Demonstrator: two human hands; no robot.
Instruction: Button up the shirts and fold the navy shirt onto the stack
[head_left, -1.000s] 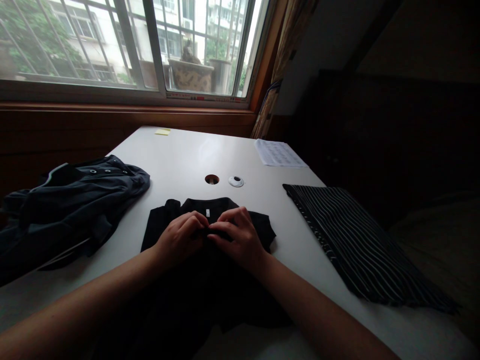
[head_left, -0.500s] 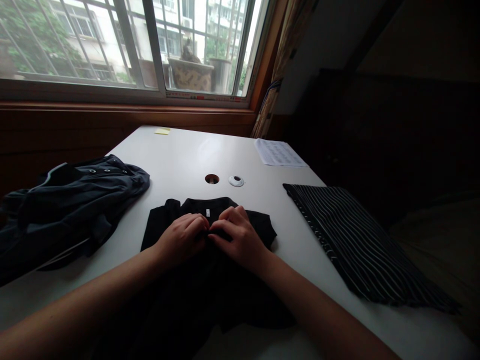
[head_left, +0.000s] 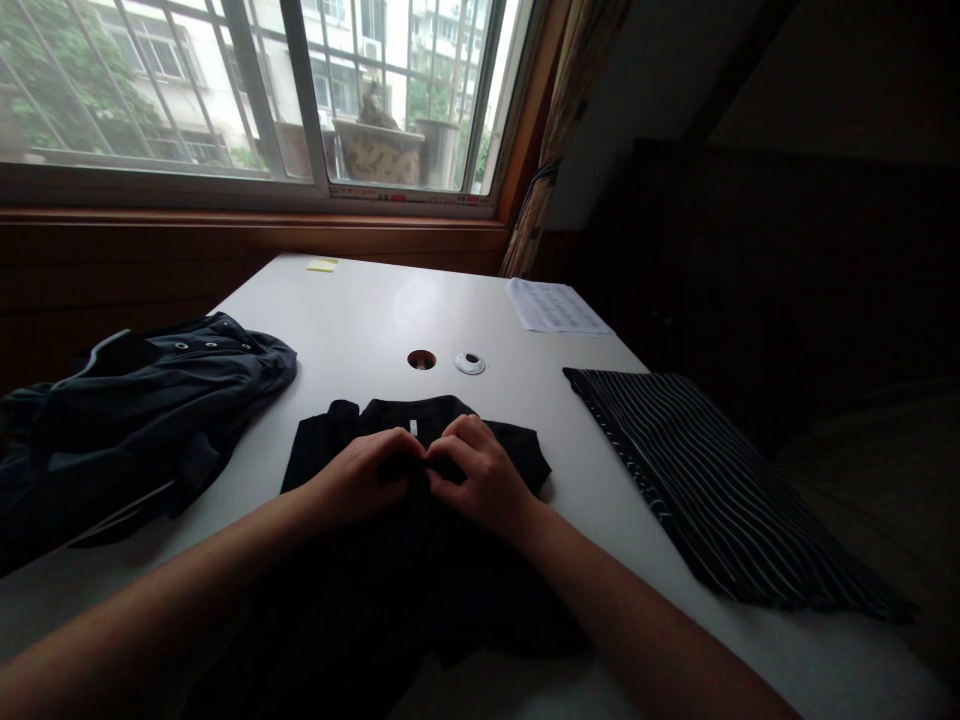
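A black collared shirt lies spread on the white table, its collar at the far end with a small white label inside. Just below the collar, my left hand pinches the front of the shirt. My right hand pinches the cloth right beside it, and the fingertips of both hands meet at the middle of the front. Whatever small part sits between the fingertips is hidden by the fingers and the dark fabric.
On the left lies a rumpled dark grey garment with metal eyelets. A folded black striped cloth is at the right. Farther back are a round table hole, its white cover, printed papers and a yellow note.
The left hand's fingers have straightened a little and reach further right to meet the right fingertips. The right hand stays nearly in place, still pinching the shirt.
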